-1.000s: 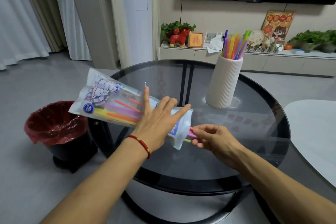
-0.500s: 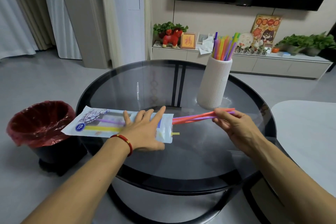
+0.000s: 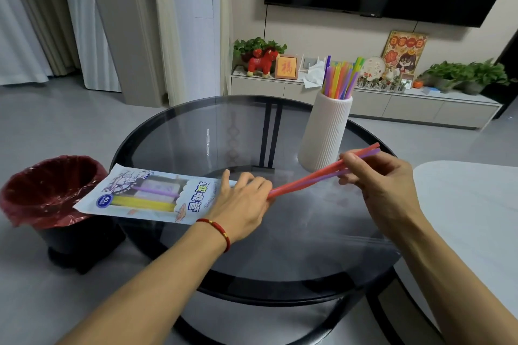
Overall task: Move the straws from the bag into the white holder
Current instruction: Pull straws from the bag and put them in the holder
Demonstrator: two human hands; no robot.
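The straw bag (image 3: 145, 199) lies flat on the left part of the round glass table (image 3: 224, 134), with a purple and a yellow straw still visible inside. My left hand (image 3: 244, 204) presses down on the bag's open right end. My right hand (image 3: 384, 179) pinches a small bunch of red and purple straws (image 3: 305, 180), pulled out to the right and slanting up toward the white ribbed holder (image 3: 328, 131). The holder stands upright at the table's back right and holds several coloured straws (image 3: 340, 78).
A black bin with a red liner (image 3: 47, 193) stands on the floor left of the table, under the bag's end. A white tabletop (image 3: 471, 204) lies to the right. A low cabinet with plants and ornaments (image 3: 364, 98) runs along the far wall.
The bag came down flat onto the glass under my left hand. My right hand drew red and purple straws out of the bag's mouth and carried them right and upward.
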